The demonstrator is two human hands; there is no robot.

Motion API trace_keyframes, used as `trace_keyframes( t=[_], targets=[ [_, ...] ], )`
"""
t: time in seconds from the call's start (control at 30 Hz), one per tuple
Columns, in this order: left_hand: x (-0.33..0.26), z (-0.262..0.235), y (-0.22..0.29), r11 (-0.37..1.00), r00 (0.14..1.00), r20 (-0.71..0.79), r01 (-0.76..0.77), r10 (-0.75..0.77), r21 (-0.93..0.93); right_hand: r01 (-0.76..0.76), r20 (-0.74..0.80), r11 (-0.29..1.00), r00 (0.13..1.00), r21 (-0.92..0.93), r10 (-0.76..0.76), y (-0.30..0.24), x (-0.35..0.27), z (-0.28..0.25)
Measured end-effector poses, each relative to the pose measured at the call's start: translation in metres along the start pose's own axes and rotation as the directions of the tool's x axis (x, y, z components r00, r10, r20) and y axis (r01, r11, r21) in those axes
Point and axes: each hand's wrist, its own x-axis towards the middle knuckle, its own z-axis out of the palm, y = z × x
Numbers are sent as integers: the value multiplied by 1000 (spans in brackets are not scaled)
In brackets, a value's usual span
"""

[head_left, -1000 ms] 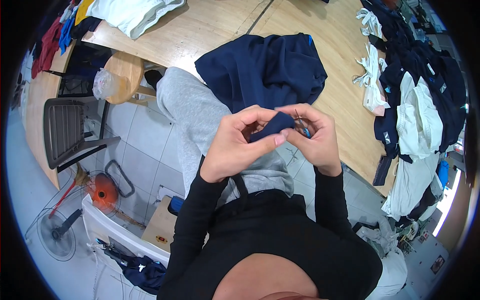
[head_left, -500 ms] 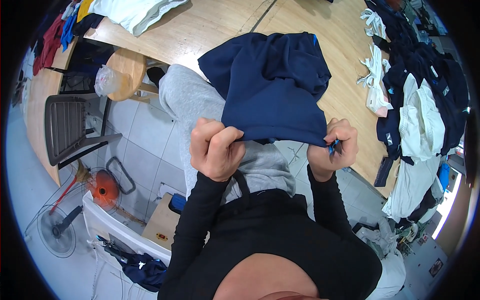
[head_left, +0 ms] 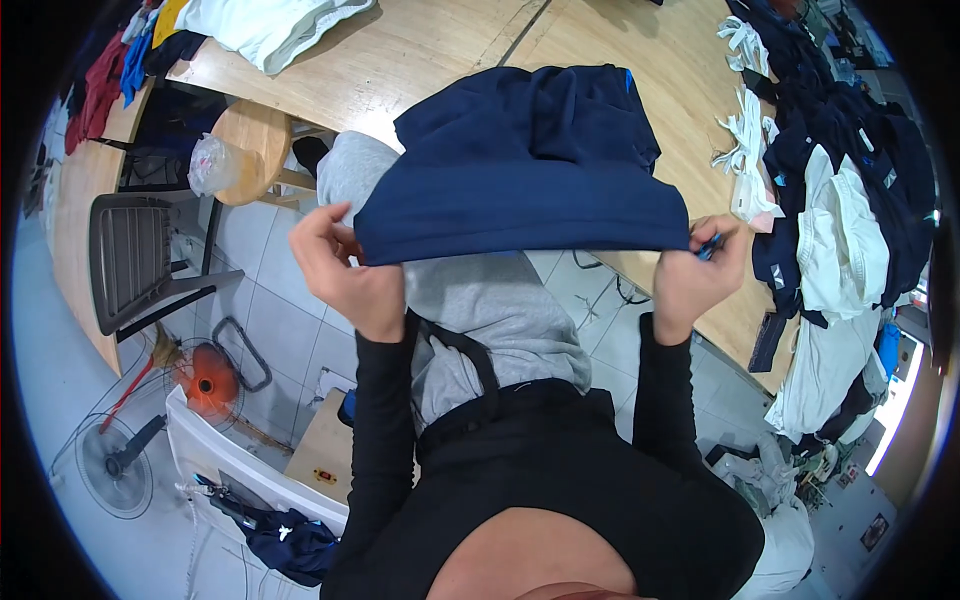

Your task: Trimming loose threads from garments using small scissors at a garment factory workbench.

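A dark navy garment (head_left: 525, 165) is stretched flat between my two hands above my lap, its near edge pulled taut. My left hand (head_left: 340, 275) pinches the left corner of that edge. My right hand (head_left: 695, 275) grips the right corner, and a small blue item shows between its fingers. The garment's far part lies bunched on the wooden table (head_left: 420, 60). My grey trousers (head_left: 480, 300) show beneath the cloth.
A pile of navy and white clothes (head_left: 840, 220) covers the table's right side, and pale folded cloth (head_left: 270, 25) lies at the far left. A round wooden stool (head_left: 255, 150) and a grey plastic chair (head_left: 140, 260) stand left. An orange fan (head_left: 205, 380) sits on the tiled floor.
My hands were close together, working a small fold of the navy cloth. They have moved apart and spread the garment wide, so its near edge is now taut.
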Motion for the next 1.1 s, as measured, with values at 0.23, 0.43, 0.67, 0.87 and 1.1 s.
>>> trace_keyframes(
  t=[0.23, 0.43, 0.67, 0.87, 1.1],
  targets=[
    [16, -15, -1, 802, 792, 530, 513, -304, -307, -619, 373, 610, 785, 494, 494, 11, 8, 2],
    [14, -27, 3, 461, 705, 583, 707, -405, -535, -661, 437, 566, 750, 492, 496, -5, 16, -3],
    [25, -36, 8, 13, 467, 855, 879, -226, -477, -822, 871, -350, 315, 449, 378, 30, 26, -20],
    [14, -27, 7, 411, 497, 707, 857, -503, -310, -823, 780, -143, 444, 549, 441, 36, 24, -24],
    [7, -23, 8, 426, 589, 616, 807, -523, -410, -823, 550, 317, 555, 472, 623, 22, 24, -15]
  ],
)
